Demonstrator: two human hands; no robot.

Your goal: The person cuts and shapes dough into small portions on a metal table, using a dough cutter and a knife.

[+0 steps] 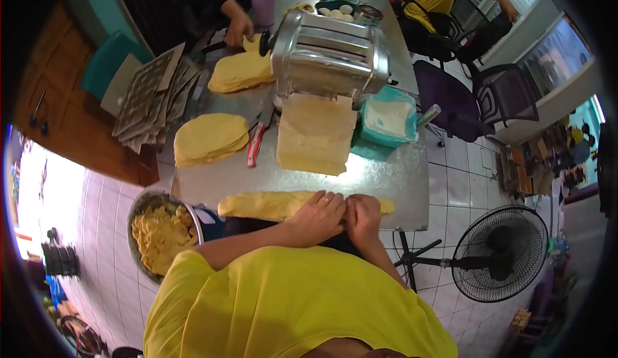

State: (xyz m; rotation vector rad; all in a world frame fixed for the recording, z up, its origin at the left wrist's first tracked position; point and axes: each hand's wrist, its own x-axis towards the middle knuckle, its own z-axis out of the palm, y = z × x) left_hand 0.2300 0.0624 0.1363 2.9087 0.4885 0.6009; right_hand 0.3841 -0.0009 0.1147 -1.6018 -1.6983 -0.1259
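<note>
A long roll of yellow dough (261,206) lies along the near edge of the metal table. My left hand (320,216) rests on its middle with fingers curled over it. Right beside it, my right hand (363,219) is closed on the roll nearer its right end; the fingertips of both hands are partly hidden. Beyond the roll stands a chrome pasta roller machine (331,55), and a pale board or block (315,134) sits in front of it. Left of that lie a red-handled knife (255,144) and a stack of flat dough sheets (210,139).
Another dough stack (241,72) lies farther back, near a co-worker's hand (239,24). A teal tub of white powder (388,121) stands to the right. A metal bowl of dough (162,235) is at the lower left. A black fan (500,253) stands beyond the table's right edge.
</note>
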